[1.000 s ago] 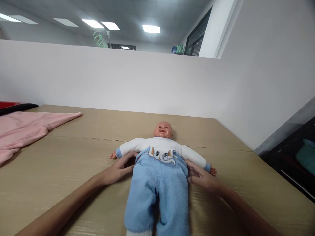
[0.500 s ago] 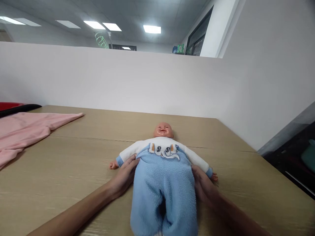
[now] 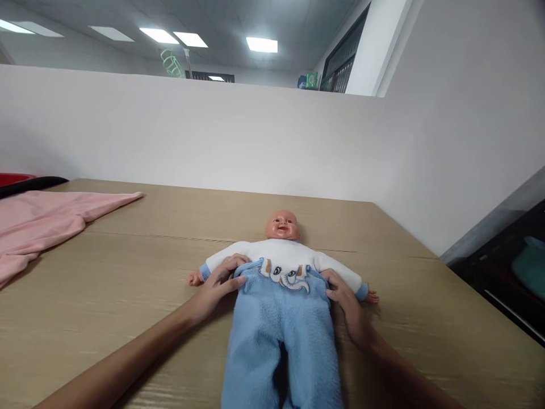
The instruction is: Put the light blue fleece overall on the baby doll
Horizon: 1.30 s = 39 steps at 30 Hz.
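The left hand [image 3: 216, 288] and right hand [image 3: 348, 301], apart, touch the blue trousers [image 3: 283, 315] at opposite sides of the waist; whether they pinch is unclear. The doll [image 3: 282, 228] lies face-up on the tabletop [image 3: 140, 272]. Straightening the waist seems in hand, calling next for an even pull.

Tan wood-grain table [image 3: 128, 318] against a low white partition wall [image 3: 213, 136], a grey panelled ceiling [image 3: 230, 23] beyond.
At the left lies a soft pink cloth [image 3: 46, 221], its tapered end pointing right; behind it show a curved black edge [image 3: 42, 183] and part of a red object [image 3: 12, 179]. Over the wall appear glowing rectangular ceiling lights [image 3: 261, 44], a pale green openwork object [image 3: 171, 63], a small green-and-white package [image 3: 312, 79] and a dark-framed window [image 3: 344, 54]. At far right, a teal item [image 3: 530, 264] shows against something black.
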Tool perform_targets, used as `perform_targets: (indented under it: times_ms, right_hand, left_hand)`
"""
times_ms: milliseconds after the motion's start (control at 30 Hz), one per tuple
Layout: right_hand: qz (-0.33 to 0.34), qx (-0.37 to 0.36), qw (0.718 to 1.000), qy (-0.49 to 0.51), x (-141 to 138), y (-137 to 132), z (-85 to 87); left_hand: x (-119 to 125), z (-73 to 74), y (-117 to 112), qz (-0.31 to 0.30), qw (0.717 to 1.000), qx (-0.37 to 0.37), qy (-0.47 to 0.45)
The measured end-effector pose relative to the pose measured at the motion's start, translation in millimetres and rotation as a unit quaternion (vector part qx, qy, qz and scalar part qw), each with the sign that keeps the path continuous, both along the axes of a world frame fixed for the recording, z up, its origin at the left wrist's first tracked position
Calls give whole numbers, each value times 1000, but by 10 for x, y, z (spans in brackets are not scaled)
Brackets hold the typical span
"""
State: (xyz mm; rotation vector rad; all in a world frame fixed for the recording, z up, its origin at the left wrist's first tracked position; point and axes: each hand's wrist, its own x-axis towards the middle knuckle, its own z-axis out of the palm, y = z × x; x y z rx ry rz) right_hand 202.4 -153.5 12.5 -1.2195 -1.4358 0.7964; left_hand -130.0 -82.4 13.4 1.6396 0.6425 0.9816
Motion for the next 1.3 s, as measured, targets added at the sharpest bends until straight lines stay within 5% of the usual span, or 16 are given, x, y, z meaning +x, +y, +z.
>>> perform_targets:
  times_ms: [167, 300, 467, 567, 767, 967, 1300]
  right_hand:
    - [30, 3, 999, -21, -28, 78, 167]
    - [22, -54, 998, -6, -8, 305, 67]
    - [24, -79, 991, -104, 142, 239, -143]
    - [-16, -109, 994, -22, 144, 155, -246]
    - [-93, -171, 947, 256, -86, 179, -370]
    - [-78, -132, 970, 187, -71, 187, -275]
    - [-79, -147, 960, 224, -76, 262, -356]
  left_hand:
    - [170, 192, 16, 23, 999, -4, 38]
    - [249, 72, 104, 87, 995, -29, 34]
    - [95, -74, 59, 72, 988, -13, 133]
    - [44, -105, -43, 77, 984, -54, 149]
    - [284, -208, -174, 95, 961, -240, -103]
    - [384, -178, -170, 86, 942, -271, -179]
    - [460, -114, -135, 135, 934, -258, -206]
